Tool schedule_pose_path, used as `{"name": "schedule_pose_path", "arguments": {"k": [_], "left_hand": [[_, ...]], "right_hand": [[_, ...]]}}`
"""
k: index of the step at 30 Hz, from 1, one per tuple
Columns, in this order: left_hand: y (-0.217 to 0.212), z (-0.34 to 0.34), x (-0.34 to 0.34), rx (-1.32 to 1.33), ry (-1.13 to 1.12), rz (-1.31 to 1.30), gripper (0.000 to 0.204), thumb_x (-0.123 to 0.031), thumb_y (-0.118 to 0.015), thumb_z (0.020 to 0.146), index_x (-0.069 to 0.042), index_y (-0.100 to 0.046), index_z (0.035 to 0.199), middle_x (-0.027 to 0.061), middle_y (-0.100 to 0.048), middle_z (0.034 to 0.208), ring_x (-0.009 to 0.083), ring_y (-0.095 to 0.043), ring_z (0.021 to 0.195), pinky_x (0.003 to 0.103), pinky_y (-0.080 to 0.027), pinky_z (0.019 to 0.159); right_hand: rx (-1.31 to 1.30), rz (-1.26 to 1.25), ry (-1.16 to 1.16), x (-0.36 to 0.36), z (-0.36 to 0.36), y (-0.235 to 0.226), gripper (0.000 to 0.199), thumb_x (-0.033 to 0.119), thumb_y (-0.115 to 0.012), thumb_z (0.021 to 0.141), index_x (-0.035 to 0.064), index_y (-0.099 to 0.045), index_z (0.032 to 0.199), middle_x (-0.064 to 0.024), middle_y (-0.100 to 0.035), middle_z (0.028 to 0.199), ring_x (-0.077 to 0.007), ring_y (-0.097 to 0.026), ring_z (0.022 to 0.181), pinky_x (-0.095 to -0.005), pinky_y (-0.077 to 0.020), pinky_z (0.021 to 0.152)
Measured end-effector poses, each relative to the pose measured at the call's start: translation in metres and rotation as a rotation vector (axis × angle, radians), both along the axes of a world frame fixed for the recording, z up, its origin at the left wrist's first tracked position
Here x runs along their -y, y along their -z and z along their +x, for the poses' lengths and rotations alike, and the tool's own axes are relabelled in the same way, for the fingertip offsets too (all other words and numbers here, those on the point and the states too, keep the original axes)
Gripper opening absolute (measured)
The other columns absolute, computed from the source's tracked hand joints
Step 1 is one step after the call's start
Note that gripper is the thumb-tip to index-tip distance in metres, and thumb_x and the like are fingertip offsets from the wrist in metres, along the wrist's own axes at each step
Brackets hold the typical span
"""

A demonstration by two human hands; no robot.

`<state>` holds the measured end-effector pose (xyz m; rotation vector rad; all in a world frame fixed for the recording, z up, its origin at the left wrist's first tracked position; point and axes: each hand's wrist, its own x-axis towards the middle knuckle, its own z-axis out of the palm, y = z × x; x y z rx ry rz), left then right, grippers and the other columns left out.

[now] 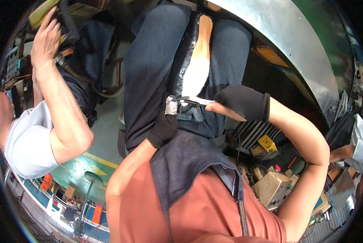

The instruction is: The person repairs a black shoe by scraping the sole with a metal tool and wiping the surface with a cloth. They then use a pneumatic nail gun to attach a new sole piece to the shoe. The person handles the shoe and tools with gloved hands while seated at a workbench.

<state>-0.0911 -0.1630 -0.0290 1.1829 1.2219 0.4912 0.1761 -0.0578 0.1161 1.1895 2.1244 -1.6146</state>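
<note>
Between my thighs lies a shoe point(196, 79), sole side up, its inner sole white with a tan end and a shiny black upper bunched along its left edge. My right hand point(240, 102), in a black fingerless glove, is closed round the handles of metal pliers point(195, 101). The pliers' jaws are at the near end of the shoe, right beside my left thumb. My left hand point(165, 126), also black-gloved with whitish tape on the thumb, grips that near end; its other fingers are mostly hidden.
At the left a co-worker's bare arm point(60, 101) reaches up, holding a yellow object point(43, 12). A curved metal sheet point(286, 36) arches at the upper right. A beige control box point(272, 188) and a yellow part point(267, 144) sit by my right elbow. Another person point(357, 143) is at the far right.
</note>
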Motion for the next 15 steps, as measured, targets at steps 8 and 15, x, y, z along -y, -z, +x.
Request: {"name": "schedule_pose_path", "arguments": {"k": [8,15], "left_hand": [[-0.013,0.009,-0.008,-0.009,-0.015,0.017,0.04,-0.02,-0.038,0.102,0.008,-0.041,0.13,0.0224,-0.054,0.122,0.0264,-0.051,0.116,0.033,-0.039,0.099],[-0.039,0.007,-0.017,-0.058,0.063,0.161,0.043,-0.016,-0.039,0.1,0.011,-0.034,0.132,0.0265,-0.051,0.122,0.0324,-0.052,0.116,0.036,-0.04,0.098]], "right_hand": [[0.213,0.735,-0.097,0.025,-0.004,0.005,0.043,0.044,-0.051,0.091,0.0043,-0.063,0.078,-0.0136,-0.061,0.075,-0.0302,-0.063,0.069,-0.0408,-0.0507,0.056],[0.22,0.813,-0.165,0.024,0.006,0.019,0.033,0.038,-0.06,0.085,0.006,-0.054,0.081,-0.0087,-0.055,0.075,-0.0227,-0.057,0.067,-0.0334,-0.0482,0.056]]}}
